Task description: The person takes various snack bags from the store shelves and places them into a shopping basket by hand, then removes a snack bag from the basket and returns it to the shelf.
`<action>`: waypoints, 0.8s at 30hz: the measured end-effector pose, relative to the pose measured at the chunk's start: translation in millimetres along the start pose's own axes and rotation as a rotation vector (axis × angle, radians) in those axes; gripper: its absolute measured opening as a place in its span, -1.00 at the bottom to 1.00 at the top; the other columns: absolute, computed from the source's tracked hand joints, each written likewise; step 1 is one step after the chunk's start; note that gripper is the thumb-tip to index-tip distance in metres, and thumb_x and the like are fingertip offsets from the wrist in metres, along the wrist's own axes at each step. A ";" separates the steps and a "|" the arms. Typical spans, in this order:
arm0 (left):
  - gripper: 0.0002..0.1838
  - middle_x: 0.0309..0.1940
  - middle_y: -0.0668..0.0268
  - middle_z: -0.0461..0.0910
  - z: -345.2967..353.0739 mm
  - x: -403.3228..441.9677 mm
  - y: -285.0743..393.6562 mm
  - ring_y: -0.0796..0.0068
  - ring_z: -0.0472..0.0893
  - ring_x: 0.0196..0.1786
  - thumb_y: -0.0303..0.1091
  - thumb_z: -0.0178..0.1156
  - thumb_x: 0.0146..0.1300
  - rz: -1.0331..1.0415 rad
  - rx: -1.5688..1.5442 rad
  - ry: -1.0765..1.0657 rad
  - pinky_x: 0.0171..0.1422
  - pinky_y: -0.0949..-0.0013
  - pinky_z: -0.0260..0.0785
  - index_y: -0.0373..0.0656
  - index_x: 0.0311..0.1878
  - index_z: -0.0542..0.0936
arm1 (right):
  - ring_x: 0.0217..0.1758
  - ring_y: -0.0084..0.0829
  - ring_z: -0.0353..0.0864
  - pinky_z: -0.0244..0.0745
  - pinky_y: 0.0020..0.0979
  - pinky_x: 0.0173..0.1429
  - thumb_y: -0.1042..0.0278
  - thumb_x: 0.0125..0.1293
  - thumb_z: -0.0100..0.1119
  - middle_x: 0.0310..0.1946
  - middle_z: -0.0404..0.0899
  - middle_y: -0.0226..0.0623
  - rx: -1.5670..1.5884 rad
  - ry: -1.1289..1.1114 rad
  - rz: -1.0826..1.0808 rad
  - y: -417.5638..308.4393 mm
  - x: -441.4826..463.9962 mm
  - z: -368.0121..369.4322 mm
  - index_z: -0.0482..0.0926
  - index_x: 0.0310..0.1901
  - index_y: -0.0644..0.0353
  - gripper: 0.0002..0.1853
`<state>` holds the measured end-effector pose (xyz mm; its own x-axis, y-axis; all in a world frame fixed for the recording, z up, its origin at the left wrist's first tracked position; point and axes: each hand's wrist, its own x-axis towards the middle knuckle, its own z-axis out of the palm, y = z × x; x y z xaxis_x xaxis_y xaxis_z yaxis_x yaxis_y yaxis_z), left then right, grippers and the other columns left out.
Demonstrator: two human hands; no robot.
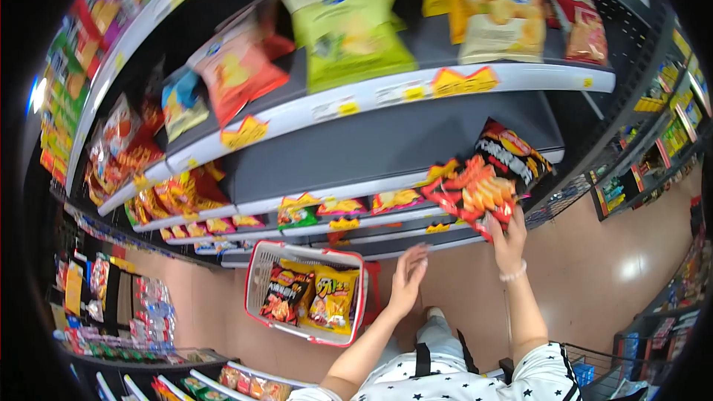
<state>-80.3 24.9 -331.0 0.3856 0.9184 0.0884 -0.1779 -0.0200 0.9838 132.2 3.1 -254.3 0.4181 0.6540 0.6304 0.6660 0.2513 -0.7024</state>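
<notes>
My right hand (509,240) is closed on the lower edge of a red bag of chips (479,191), held at the right end of the middle shelf. Just behind it a black bag of chips (516,156) leans on that shelf, partly covered by the red one. My left hand (407,276) hangs in front of the lower shelves, fingers stretched out, with nothing in it. To its left is a grey shopping basket (303,336) with a red rim. Inside it lie a black bag of chips (285,293) and a yellow snack bag (332,298).
The top shelf (297,115) carries a green chip bag (353,33), a cream bag (499,15) and a red bag (234,70). Snack packs (397,200) fill a lower shelf. Further racks (661,115) stand right, and bottled drinks (154,310) lower left.
</notes>
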 end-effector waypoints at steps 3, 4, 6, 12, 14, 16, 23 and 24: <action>-0.46 0.17 0.11 0.37 -56.9 -2.2 23.8 0.33 0.39 0.20 -0.05 -0.15 0.38 -0.084 -0.353 -0.011 0.25 0.28 0.20 -0.23 0.27 0.21 | -0.20 -0.14 0.45 0.35 -0.25 -0.12 0.48 0.06 0.24 -0.23 0.48 -0.13 0.022 -0.158 -0.044 -44.1 -61.3 30.7 0.58 -0.22 0.26 -0.79; -0.44 0.19 0.14 0.36 -78.0 -6.5 23.1 0.35 0.36 0.23 0.00 -0.19 0.38 -0.108 -0.476 0.010 0.26 0.28 0.19 -0.23 0.27 0.21 | -0.23 -0.13 0.46 0.36 -0.24 -0.15 0.46 0.04 0.27 -0.24 0.49 -0.13 -0.002 -0.238 -0.081 -60.0 -79.4 43.6 0.59 -0.22 0.25 -0.78; -0.47 0.16 0.23 0.37 -122.7 -24.7 26.4 0.44 0.30 0.26 -0.06 -0.08 0.36 -0.102 -0.391 0.092 0.32 0.33 0.12 -0.24 0.24 0.27 | -0.26 -0.15 0.47 0.38 -0.25 -0.19 0.41 0.02 0.32 -0.25 0.50 -0.16 -0.021 -0.351 -0.112 -83.7 -116.3 77.6 0.59 -0.24 0.24 -0.76; -0.53 0.02 0.22 0.51 -273.1 -114.6 -21.2 0.47 0.51 0.04 -0.41 0.19 0.23 -0.376 -0.211 0.356 0.17 0.42 0.33 -0.26 0.17 0.30 | -0.35 -0.21 0.46 0.39 -0.28 -0.29 0.30 0.08 0.30 -0.40 0.46 -0.22 0.029 -0.678 -0.047 -124.1 -208.7 198.8 0.59 -0.31 0.21 -0.80; -0.52 -0.06 0.23 0.55 -305.0 -134.6 -12.4 0.52 0.56 -0.06 -0.38 0.20 0.23 -0.500 -0.293 0.430 0.05 0.46 0.41 -0.25 0.17 0.30 | -0.35 -0.18 0.46 0.39 -0.25 -0.27 0.24 0.15 0.23 -0.40 0.45 -0.20 0.062 -0.776 -0.064 -130.6 -229.4 235.5 0.59 -0.30 0.20 -0.79; -0.49 -0.06 0.26 0.55 -332.7 -151.5 -43.0 0.45 0.56 -0.05 -0.34 0.24 0.20 -0.480 -0.244 0.476 0.06 0.46 0.40 -0.30 0.15 0.30 | -0.34 -0.17 0.47 0.40 -0.24 -0.26 0.21 0.17 0.20 -0.39 0.46 -0.19 0.062 -0.808 -0.018 -127.3 -257.2 266.7 0.59 -0.30 0.20 -0.78; -0.26 -0.09 -0.04 0.53 -372.3 -167.1 -119.7 0.16 0.55 -0.03 -0.09 0.37 0.00 -0.662 0.246 0.507 0.08 0.28 0.36 -0.45 0.08 0.31 | -0.23 -0.09 0.50 0.41 -0.20 -0.10 -0.02 0.24 0.07 -0.33 0.54 -0.06 -0.337 -1.189 -0.005 -73.4 -339.1 326.4 0.60 -0.29 0.26 -0.58; -0.26 -0.09 -0.04 0.53 -371.9 -169.5 -128.8 0.16 0.55 -0.03 -0.09 0.37 0.00 -0.653 0.238 0.495 0.08 0.28 0.36 -0.45 0.08 0.31 | -0.21 -0.09 0.51 0.40 -0.20 -0.07 -0.10 0.25 0.02 -0.34 0.55 -0.05 -0.482 -1.330 -0.043 -70.6 -342.6 327.5 0.61 -0.31 0.26 -0.52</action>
<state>-459.4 18.7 -530.6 -0.1053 0.8406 -0.5313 0.1591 0.5416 0.8254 -260.4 -5.1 -529.0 -0.3129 0.8946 -0.3192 0.9188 0.2000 -0.3403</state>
